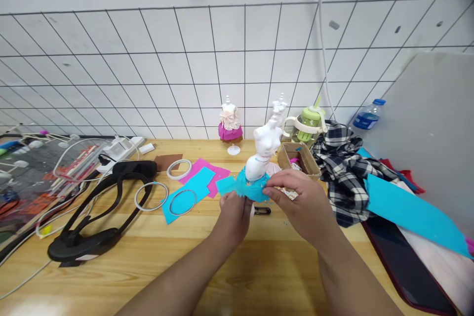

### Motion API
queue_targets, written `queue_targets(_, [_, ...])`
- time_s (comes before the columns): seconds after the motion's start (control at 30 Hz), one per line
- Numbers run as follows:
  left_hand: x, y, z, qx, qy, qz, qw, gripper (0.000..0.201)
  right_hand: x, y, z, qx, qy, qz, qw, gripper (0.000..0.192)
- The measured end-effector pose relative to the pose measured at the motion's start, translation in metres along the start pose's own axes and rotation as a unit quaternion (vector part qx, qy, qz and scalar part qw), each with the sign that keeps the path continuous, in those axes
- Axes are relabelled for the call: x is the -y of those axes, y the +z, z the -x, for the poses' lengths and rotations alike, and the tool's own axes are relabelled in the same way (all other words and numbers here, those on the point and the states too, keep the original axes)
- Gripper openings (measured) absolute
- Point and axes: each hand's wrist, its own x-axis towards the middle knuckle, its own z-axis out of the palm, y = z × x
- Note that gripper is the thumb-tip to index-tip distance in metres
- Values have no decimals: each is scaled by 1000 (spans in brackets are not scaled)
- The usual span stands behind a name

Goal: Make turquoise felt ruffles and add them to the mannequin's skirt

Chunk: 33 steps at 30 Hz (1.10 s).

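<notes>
A small white dress form [267, 139] tilts to the right over the table, with blue crinkled material [255, 188], paper or cloth, gathered around its hips. My left hand [235, 213] is closed at its lower end, just under the blue skirt; the fingers' far side is hidden. A loose blue flap [226, 185] sticks out to the left above that hand. On the skirt's right edge, my right hand [301, 200] pinches the blue material between thumb and fingertips. Tiny blue scraps lie on the table near the skirt. A small black-handled tool [262, 211] lies beneath, partly hidden.
Behind stands another dress form [230, 123] in pink and cream. A cardboard box [299, 159], green-lidded jug [310, 123], checked cloth [338, 168] and dark tablet-like slab [407, 261] are at right. Rings [151, 209], blue sheet [194, 190] and black headset frame [105, 237] lie left.
</notes>
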Motion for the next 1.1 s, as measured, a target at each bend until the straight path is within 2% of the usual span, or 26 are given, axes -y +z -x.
queue_targets(0.1, [-8, -5, 3, -11, -5, -107, 994, 25, 0, -1, -1, 25, 3, -15, 1000, 15])
queue_targets(0.2, [-13, -7, 5, -4, -3, -130, 991, 30, 1, -1, -2, 32, 10, 9, 999, 15])
queue_targets(0.43, [-8, -10, 6, 36, -12, -69, 997, 31, 0, 1, -2, 20, 4, 54, 998, 11])
queue_targets(0.53, [-8, -11, 7, 51, -40, -81, 995, 31, -1, 2, -2, 10, 3, 59, 998, 11])
queue_targets(0.7, [-10, -14, 8, 67, -33, -112, 991, 31, -1, 6, -2, -13, -3, 65, 998, 11])
queue_targets(0.8, [-11, -15, 9, 72, -61, -117, 989, 33, -2, 7, -3, -25, -10, 65, 998, 12])
queue_targets(1.1, [-12, -15, 13, 96, -66, -55, 992, 38, -7, 3, -5, -25, -11, 73, 997, 10])
